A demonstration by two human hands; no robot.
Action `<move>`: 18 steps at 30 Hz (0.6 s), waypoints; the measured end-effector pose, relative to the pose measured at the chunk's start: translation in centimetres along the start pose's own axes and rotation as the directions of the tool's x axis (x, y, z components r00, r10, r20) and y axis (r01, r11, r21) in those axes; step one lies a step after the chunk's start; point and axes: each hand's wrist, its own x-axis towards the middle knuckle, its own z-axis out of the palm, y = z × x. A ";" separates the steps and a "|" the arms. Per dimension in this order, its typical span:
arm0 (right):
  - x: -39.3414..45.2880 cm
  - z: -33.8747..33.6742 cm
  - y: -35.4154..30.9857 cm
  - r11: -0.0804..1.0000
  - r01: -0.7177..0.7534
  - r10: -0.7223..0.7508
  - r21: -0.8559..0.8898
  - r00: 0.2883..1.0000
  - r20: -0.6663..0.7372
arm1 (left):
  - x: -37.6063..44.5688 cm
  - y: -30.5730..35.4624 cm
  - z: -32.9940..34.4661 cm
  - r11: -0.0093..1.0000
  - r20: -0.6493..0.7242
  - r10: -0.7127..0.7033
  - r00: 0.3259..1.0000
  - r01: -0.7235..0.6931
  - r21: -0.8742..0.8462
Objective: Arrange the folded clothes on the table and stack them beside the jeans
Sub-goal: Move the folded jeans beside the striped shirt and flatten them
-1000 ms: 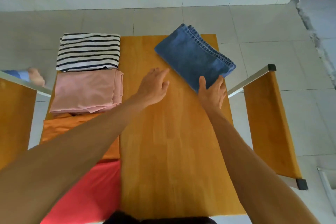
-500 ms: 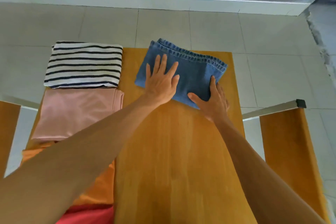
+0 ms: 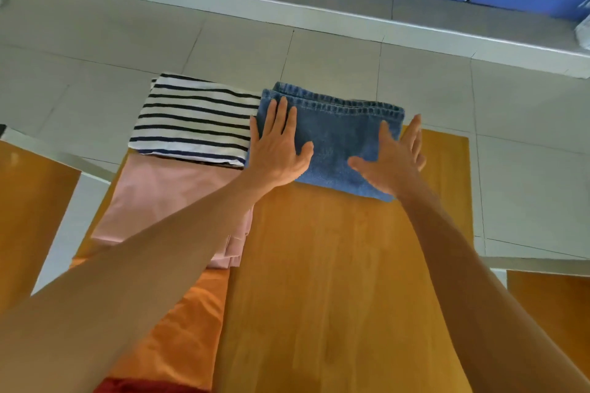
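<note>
Both hands flat, fingers spread: left hand (image 3: 277,150) and right hand (image 3: 394,158) on jeans (image 3: 338,134). Jeans touch striped top (image 3: 194,120) at worktop (image 3: 335,281) far edge.

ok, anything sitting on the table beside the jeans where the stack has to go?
Nothing visible. The table is bare wood in front of the jeans; only the striped shirt abuts their left edge.

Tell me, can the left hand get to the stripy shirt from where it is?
Probably yes. The left hand lies flat on the jeans' left edge, right beside the stripy shirt. Nothing lies on the shirt or between the two, so a short slide left should reach it.
</note>
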 end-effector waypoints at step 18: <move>3.3 6.7 -2.7 0.955 0.119 -0.181 -0.270 0.960 -0.216 | 3.0 -0.5 0.4 0.999 0.065 0.041 0.997 -0.041 -0.001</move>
